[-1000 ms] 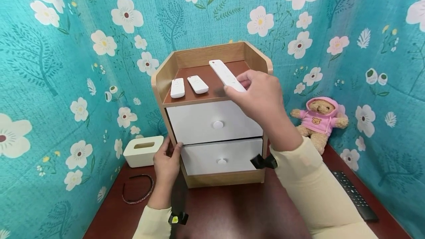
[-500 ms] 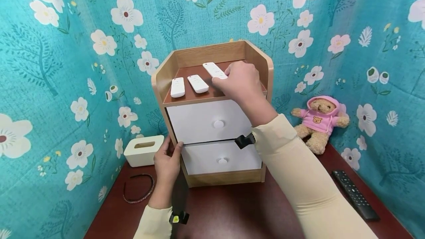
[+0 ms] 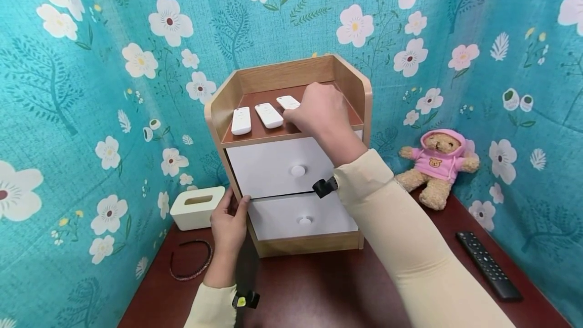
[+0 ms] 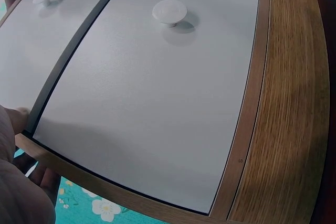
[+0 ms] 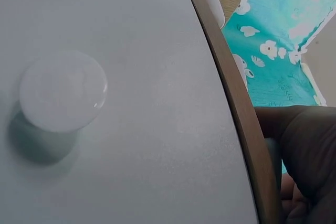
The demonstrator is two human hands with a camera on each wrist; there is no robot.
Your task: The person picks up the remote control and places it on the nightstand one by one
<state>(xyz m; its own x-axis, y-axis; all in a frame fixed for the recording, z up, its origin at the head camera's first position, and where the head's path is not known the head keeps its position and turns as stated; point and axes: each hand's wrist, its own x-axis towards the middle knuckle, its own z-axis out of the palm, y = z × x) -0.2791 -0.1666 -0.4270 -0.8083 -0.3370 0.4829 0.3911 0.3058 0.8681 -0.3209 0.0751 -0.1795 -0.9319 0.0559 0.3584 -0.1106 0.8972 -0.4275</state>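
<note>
A small wooden cabinet (image 3: 305, 245) with two white drawers stands on the table. My left hand (image 3: 228, 227) grips its left side, the thumb on the front edge and the other fingers round the side panel. On the brown top, my right hand (image 3: 321, 110) holds a white remote control (image 3: 287, 101) between thumb and fingers; the hand hides the remote's near end. To its left lie two more white remotes, one in the middle (image 3: 269, 115) and one at the left (image 3: 241, 121). A round drawer knob (image 5: 63, 91) fills the left of the right wrist view.
A cream tissue box (image 3: 197, 216) and a dark headband (image 3: 209, 257) lie left of the cabinet. To the right are a teddy bear (image 3: 434, 162) in a pink hoodie and a black remote (image 3: 489, 267). Floral curtains (image 3: 291, 29) surround the table (image 3: 300, 287).
My right hand has lowered the white remote and moved it left onto the cabinet top, beside the other two. The left hand has stayed at the cabinet's side.
</note>
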